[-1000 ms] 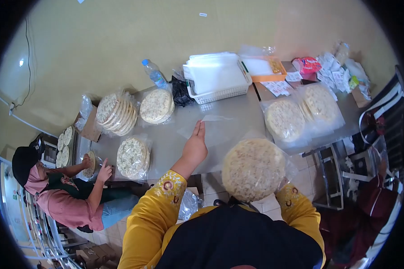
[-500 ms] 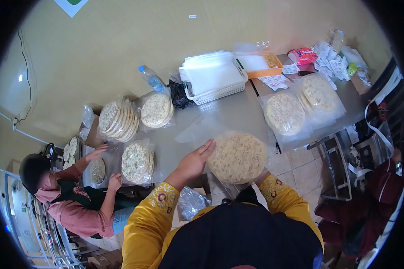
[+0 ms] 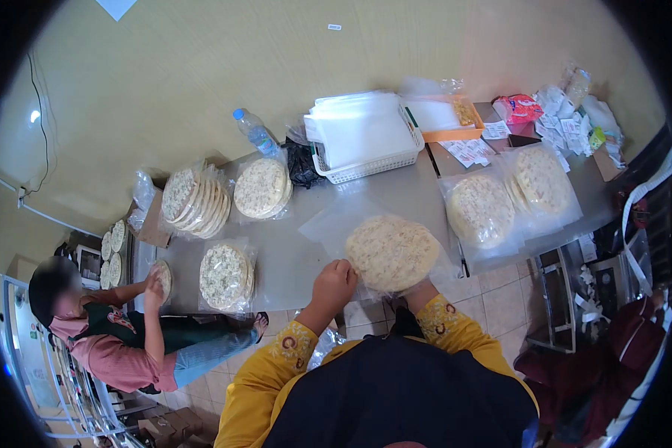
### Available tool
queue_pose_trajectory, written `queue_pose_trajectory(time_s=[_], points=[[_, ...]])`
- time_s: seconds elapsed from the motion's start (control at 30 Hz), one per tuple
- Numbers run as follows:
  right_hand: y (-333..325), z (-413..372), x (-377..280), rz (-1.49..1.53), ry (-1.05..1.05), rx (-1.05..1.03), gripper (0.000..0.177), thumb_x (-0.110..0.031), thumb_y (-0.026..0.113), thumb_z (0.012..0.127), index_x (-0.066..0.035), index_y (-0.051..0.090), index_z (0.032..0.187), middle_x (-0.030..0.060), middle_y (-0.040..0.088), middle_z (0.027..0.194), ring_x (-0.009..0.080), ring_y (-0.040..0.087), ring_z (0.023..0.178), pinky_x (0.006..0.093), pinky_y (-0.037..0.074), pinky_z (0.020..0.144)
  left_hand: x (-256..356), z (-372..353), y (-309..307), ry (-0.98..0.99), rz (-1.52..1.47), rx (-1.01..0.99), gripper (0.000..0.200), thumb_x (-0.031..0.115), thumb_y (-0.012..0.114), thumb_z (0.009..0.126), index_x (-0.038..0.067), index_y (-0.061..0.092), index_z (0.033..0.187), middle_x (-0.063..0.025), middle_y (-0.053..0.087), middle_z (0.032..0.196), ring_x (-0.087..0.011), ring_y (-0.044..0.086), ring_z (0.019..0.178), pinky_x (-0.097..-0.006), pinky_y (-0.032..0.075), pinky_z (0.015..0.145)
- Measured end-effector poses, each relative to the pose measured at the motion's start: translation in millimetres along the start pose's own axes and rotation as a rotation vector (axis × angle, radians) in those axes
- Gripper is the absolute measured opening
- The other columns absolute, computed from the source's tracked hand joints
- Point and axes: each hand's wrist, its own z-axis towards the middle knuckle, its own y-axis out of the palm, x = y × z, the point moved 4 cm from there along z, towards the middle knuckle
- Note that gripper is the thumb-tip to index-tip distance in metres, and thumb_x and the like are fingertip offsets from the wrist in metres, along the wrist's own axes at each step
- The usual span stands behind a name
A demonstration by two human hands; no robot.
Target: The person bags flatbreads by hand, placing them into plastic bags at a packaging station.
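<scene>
A round, flat, speckled bread (image 3: 393,254) in a clear plastic bag (image 3: 323,230) is in front of me at the table's front edge. My left hand (image 3: 335,284) has its fingers curled in at the bread's left edge, closed on the bag. Under the bread's near right side is my right hand (image 3: 422,293); its fingers are hidden beneath the bread. Bagged stacks of similar breads lie to the right (image 3: 481,211) and to the left (image 3: 226,276).
A white basket (image 3: 369,168) of white sheets, an orange tray (image 3: 455,134) and a water bottle (image 3: 254,133) stand along the wall. Papers (image 3: 468,151) lie at the back right. At the left, a co-worker (image 3: 119,328) holds another round bread (image 3: 163,281).
My left hand has gone from flat, extended fingers to curled ones at the bread's left edge. The co-worker's hands have come together around a bread. The view has shifted slightly.
</scene>
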Motion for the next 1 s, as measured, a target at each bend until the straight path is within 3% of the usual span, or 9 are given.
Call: queue_pose_trajectory(time_s=[0.4, 0.53, 0.73, 0.83, 0.93, 1.0], points=[[17, 78, 14, 0.111, -0.120, 0.030, 0.069, -0.056, 0.043, 0.085, -0.003, 0.042, 0.129, 0.0181, 0.049, 0.128, 0.0342, 0.049, 0.116, 0.0476, 0.041, 0.098, 15, 12, 30, -0.252, -0.381, -0.103, 0.013, 0.015, 0.056, 0.081, 0.002, 0.054, 0.078, -0.0175, 0.057, 0.073, -0.0354, 0.057, 0.069, -0.0416, 0.045, 0.062], [48, 60, -24, 0.307, 0.038, -0.227, 0.066, -0.053, 0.046, 0.085, -0.002, 0.045, 0.127, 0.0183, 0.052, 0.124, 0.0350, 0.052, 0.112, 0.0475, 0.043, 0.096, 5, 8, 21, -0.323, -0.402, -0.096, 0.013, 0.014, 0.057, 0.081, 0.002, 0.053, 0.079, -0.0182, 0.057, 0.073, -0.0365, 0.057, 0.070, -0.0423, 0.045, 0.062], [32, 42, -14, 0.175, 0.090, -0.185, 0.049, -0.021, 0.053, 0.079, 0.001, 0.047, 0.122, 0.0197, 0.056, 0.116, 0.0349, 0.056, 0.106, 0.0466, 0.046, 0.092, 21, 2, 12, -0.260, -0.414, -0.062, 0.013, 0.014, 0.056, 0.082, 0.001, 0.053, 0.079, -0.0181, 0.057, 0.073, -0.0364, 0.057, 0.070, -0.0420, 0.045, 0.063], [21, 33, -3, -0.075, 0.234, -0.192, 0.047, -0.011, 0.055, 0.078, 0.001, 0.047, 0.123, 0.0182, 0.057, 0.115, 0.0318, 0.058, 0.104, 0.0434, 0.049, 0.089, 32, -8, 5, -0.224, -0.410, -0.098, 0.012, 0.013, 0.056, 0.082, 0.001, 0.053, 0.080, -0.0181, 0.057, 0.075, -0.0368, 0.057, 0.072, -0.0426, 0.045, 0.064], [32, 3, -10, -0.321, 0.298, -0.165, 0.047, -0.005, 0.056, 0.079, 0.002, 0.046, 0.124, 0.0171, 0.058, 0.114, 0.0287, 0.059, 0.102, 0.0407, 0.050, 0.088, 35, -31, 14, -0.176, -0.389, -0.145, 0.011, 0.012, 0.055, 0.081, 0.002, 0.053, 0.080, -0.0182, 0.057, 0.077, -0.0373, 0.057, 0.074, -0.0439, 0.045, 0.066], [-6, -3, 11, -0.378, 0.394, -0.025, 0.046, -0.011, 0.056, 0.083, 0.001, 0.045, 0.126, 0.0167, 0.058, 0.114, 0.0281, 0.059, 0.103, 0.0408, 0.050, 0.089, 39, -45, 19, -0.136, -0.355, -0.155, 0.010, 0.012, 0.055, 0.081, 0.002, 0.054, 0.082, -0.0180, 0.058, 0.078, -0.0375, 0.057, 0.075, -0.0442, 0.046, 0.067]])
